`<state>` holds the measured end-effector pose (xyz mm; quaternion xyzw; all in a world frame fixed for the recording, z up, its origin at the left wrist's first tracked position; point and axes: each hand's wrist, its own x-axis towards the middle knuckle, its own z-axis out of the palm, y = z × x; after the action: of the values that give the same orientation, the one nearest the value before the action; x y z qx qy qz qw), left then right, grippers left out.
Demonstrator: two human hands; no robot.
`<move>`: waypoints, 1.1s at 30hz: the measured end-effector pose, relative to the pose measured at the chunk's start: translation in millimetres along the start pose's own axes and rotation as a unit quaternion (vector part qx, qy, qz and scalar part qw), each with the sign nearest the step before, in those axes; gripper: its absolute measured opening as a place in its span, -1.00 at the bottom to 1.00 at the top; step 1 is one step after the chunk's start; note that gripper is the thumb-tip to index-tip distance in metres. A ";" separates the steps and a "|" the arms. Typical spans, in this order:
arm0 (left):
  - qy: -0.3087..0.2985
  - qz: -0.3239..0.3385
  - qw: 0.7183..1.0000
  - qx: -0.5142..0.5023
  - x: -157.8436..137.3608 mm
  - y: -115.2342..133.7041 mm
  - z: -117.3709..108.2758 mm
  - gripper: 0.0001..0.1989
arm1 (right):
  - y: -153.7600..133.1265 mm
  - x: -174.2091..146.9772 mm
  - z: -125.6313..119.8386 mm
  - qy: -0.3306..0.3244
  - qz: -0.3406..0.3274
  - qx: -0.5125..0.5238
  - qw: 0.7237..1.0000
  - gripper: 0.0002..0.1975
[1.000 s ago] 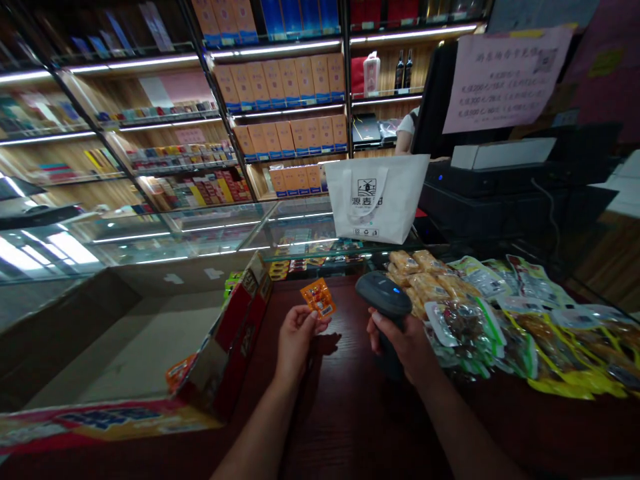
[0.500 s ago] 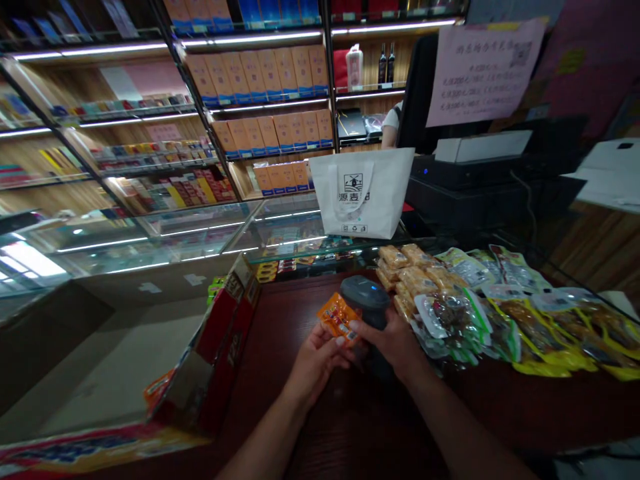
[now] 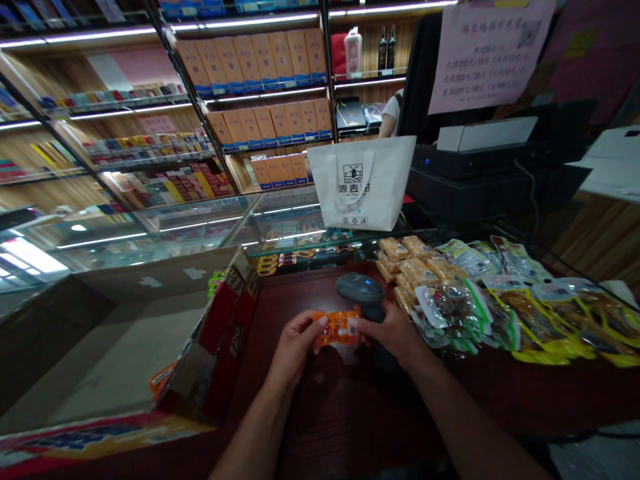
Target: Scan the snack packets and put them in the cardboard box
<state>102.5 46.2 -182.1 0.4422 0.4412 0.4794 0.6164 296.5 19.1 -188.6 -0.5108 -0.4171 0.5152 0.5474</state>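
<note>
A small orange snack packet is stretched level between my two hands over the dark red counter. My left hand is closed on its left end, thumb on top. The packet's right end is pinched by my right hand, thumb also on top. Right behind the packet, a dark grey barcode scanner stands upright with a small blue light on its head. My right hand partly hides the scanner's handle, and I cannot tell whether it touches it.
An open cardboard box stands at left, an orange packet inside by its wall. To the right lie stacked wrapped snacks and yellow-edged bags. A white paper bag stands on the glass case; a person's arm shows behind.
The orange packet has turned from tilted to level. My left hand has moved left and up to its left end, while my right hand keeps hold of the right end.
</note>
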 end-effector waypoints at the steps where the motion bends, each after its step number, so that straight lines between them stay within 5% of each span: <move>1: 0.023 0.005 0.999 -0.023 1.9 0.8 -0.6 -0.56 | 0.1 1.2 -0.8 0.009 -0.001 0.000 1.000 -0.59; 6: 0.111 -0.001 0.990 -0.091 8.7 -0.9 -2.9 -0.51 | -1.5 3.8 -1.3 0.026 -0.014 0.018 0.999 -0.59; 14: 0.186 0.085 0.979 -0.021 9.7 -11.5 -1.4 -0.63 | -9.3 -7.0 3.2 -0.006 -0.060 -0.009 0.998 -0.64; 22: 0.210 0.136 0.968 -0.002 15.7 -14.2 -3.1 -0.69 | -12.9 -22.2 14.4 -0.070 -0.085 -0.098 0.989 -0.77; 33: 0.222 0.118 0.968 -0.006 16.5 -13.7 -3.2 -0.72 | -16.3 -22.4 15.0 -0.065 -0.075 -0.127 0.987 -0.81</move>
<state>104.6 60.7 -198.1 0.3700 0.5091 0.6374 0.4446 281.3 -0.2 -168.9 -0.5092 -0.5509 0.4473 0.4871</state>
